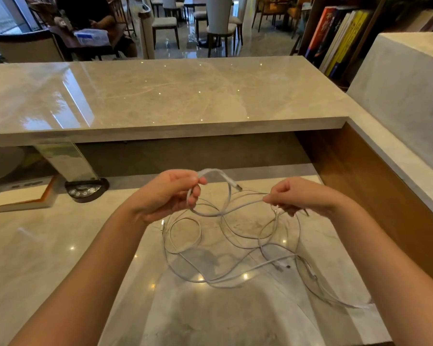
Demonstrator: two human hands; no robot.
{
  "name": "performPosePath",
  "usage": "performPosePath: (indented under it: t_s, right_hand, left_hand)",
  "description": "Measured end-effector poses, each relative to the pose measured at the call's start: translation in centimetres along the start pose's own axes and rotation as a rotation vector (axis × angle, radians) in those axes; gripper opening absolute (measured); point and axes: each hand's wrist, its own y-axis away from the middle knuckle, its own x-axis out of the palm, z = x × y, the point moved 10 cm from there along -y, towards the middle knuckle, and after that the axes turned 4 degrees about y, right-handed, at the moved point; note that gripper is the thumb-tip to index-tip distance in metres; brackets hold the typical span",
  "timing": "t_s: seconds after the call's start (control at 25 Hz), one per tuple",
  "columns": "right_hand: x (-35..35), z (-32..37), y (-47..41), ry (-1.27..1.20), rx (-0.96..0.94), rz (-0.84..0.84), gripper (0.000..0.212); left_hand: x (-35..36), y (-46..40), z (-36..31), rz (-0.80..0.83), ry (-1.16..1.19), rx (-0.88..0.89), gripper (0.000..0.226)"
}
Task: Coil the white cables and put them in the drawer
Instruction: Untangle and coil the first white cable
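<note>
Item: white cables (235, 248), tangled on the table (48, 245). Left hand (170, 193) grips a started loop; right hand (294, 196), at 3 o'clock, pinches the strand. Feed slack leftward, matching loop size.

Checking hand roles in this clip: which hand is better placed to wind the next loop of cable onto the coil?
Probably the right hand. It pinches the free run of the white cable, while the left hand already holds the first loop and can anchor it. The other cables lie loose on the desk.
</note>
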Motion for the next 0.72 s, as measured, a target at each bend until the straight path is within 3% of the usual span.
performPosePath:
  t_s: [0.08,0.2,0.28,0.36,0.52,0.72]
  right_hand:
    - [-2.3,0.9,-0.8,0.104,0.049,-0.2,0.042]
    - [-3.3,3.4,-0.8,-0.036,0.036,-0.435,0.036]
    - [-1.5,4.5,-0.4,-0.301,0.041,-0.409,0.029]
    - [1.3,5.8,0.4,-0.408,-0.036,-0.356,0.032]
    - [4.1,7.6,2.8,-0.198,-0.235,-0.499,0.028]
    - [4.8,8.9,3.8,0.01,-0.337,-0.671,0.001]
  left_hand:
    - [0.7,-0.5,1.6,-0.033,-0.047,-0.049,0.016]
    - [0.6,-1.2,3.5,-0.182,-0.041,-0.037,0.018]
    - [0.5,-1.3,4.2,-0.275,0.028,0.015,0.016]
    - [0.5,-1.1,4.5,-0.33,0.122,0.068,0.015]
    - [0.7,-1.3,5.0,-0.314,0.247,0.095,0.022]
    - [2.9,-1.5,6.0,-0.156,0.432,0.037,0.025]
